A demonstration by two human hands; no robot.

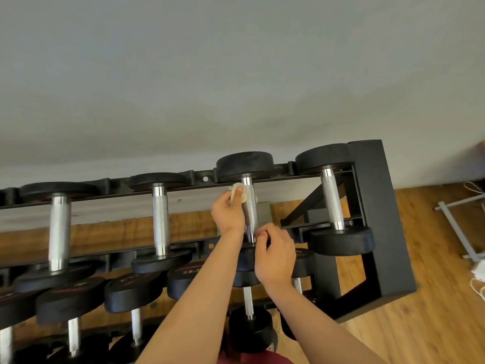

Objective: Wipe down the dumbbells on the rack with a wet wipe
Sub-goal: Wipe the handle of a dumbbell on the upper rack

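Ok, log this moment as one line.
step: wiping handle | left hand: holds wet wipe against dumbbell handle | right hand: fingers curled at handle's near end, grip unclear | place: rack, top row

A plain, pale grey painted wall [236,74] fills the upper half of the view, softly and evenly lit with no hard shadows. Below it lies a warm brown wood-plank floor [433,311]. At the far right, a light grey metal frame [456,229] and looped white cords [473,185] rest on that floor.

Seemingly "22.5" on dumbbell head [183,281]
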